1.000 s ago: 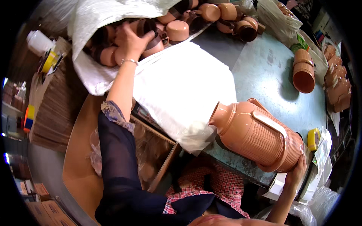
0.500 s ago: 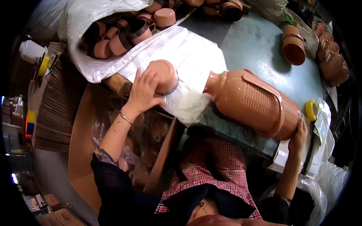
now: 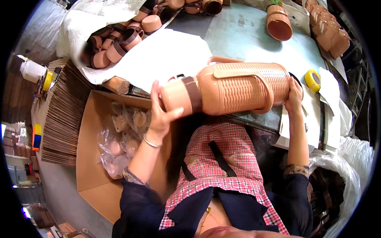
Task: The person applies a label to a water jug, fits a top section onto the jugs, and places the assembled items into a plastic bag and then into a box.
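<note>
A tan vacuum flask (image 3: 242, 89) with a woven-pattern body and a long side handle lies sideways in the air above the table's front edge. On its neck end, at the left, sits a tan cup lid (image 3: 175, 98) with a dark brown band. My left hand (image 3: 160, 117) is closed round the lid's end, thumb along its lower side. At the other end my right hand (image 3: 293, 95) grips the base, fingers partly hidden behind it. The join between lid and neck is covered by the brown band.
An open carton (image 3: 89, 158) with bagged tan pieces stands below my left arm. A white sack (image 3: 75, 35) spills several cup lids (image 3: 115, 51) at the back left. On the table (image 3: 234, 23) are a tan wooden-look cylinder (image 3: 279, 25) and yellow tape (image 3: 312, 80). Stacked cardboard (image 3: 63, 119) stands left.
My left hand has lifted the cup lid off the white sheet and brought it onto the flask's neck. The flask has risen, levelled and shifted left with my right hand.
</note>
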